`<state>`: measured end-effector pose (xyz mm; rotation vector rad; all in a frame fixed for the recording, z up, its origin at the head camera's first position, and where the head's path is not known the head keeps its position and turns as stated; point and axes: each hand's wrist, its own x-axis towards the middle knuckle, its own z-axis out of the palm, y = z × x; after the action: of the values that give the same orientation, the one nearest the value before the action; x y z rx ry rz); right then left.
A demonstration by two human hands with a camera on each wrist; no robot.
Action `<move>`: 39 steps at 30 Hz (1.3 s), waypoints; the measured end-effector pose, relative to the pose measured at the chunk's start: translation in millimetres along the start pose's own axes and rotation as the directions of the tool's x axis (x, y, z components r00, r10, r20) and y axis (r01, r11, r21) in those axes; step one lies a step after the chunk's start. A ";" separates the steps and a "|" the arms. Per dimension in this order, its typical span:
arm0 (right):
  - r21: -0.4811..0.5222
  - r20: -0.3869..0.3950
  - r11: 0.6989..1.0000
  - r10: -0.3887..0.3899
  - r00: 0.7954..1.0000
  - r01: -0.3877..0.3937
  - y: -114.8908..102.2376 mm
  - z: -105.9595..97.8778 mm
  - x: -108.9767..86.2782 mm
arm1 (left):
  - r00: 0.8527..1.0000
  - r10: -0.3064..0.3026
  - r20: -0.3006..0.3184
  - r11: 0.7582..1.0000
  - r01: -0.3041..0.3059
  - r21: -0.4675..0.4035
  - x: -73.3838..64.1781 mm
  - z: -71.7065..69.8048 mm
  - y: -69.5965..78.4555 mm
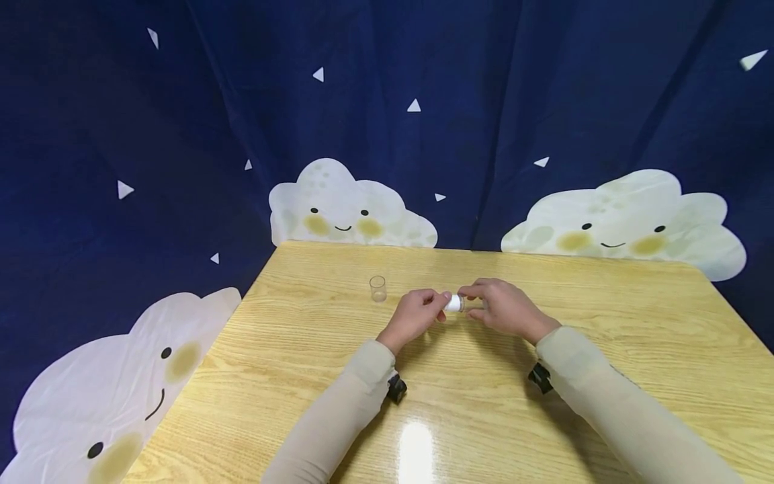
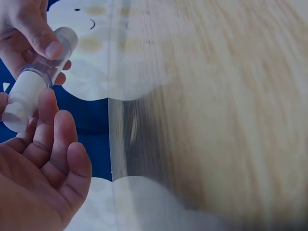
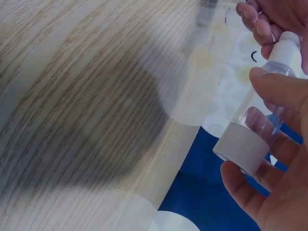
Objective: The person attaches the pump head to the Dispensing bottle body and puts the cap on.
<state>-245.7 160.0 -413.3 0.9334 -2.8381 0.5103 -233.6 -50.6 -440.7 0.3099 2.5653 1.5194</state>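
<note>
A small clear pump bottle [image 1: 455, 304] with a white collar [image 2: 26, 91] and a white base [image 3: 241, 147] lies sideways between both hands, above the table. My left hand [image 1: 417, 312] pinches the white collar end between thumb and index finger, its other fingers loosely bent below, as the left wrist view shows. Around the clear body curls my right hand [image 1: 504, 308], thumb along one side and fingers beneath, near the white base. Left of the hands, a clear cylindrical cap [image 1: 377, 289] stands on the table.
The light wood table [image 1: 302, 363] reaches back to a dark blue curtain [image 1: 459, 121] printed with smiling clouds and white triangles. Black devices are strapped at both wrists, under the sleeves [image 1: 345, 410]. A bright reflection shines on the near tabletop.
</note>
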 end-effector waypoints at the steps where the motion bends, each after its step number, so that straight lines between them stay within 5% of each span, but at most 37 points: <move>1: -0.001 -0.001 1.000 0.001 1.000 -0.001 0.0 0.2 0.1 | 1.000 -0.001 0.001 1.000 0.001 -0.002 -0.1 -0.3 0.1; 10: 0.003 -0.007 1.000 -0.006 1.000 0.006 1.4 0.9 -0.2 | 1.000 0.016 0.001 0.997 -0.015 -0.071 0.8 2.1 1.3; 26: 0.012 -0.009 1.000 -0.011 1.000 0.011 -1.8 -0.4 1.1 | 0.982 0.190 -0.013 0.981 -0.190 -0.029 -2.9 1.8 -1.1; 32: 0.008 -0.006 1.000 -0.004 1.000 0.004 -2.7 -0.6 1.1 | 0.984 0.176 -0.009 0.984 -0.176 -0.028 -1.9 1.3 -1.1; 39: 0.005 -0.007 1.000 0.005 1.000 -0.005 -3.8 0.2 2.1 | 0.995 0.092 -0.026 0.995 -0.093 -0.033 -1.2 0.8 -1.3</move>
<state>-245.1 155.9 -411.9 0.9242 -2.8344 0.5202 -232.4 -50.8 -442.2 0.4137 2.5744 1.6057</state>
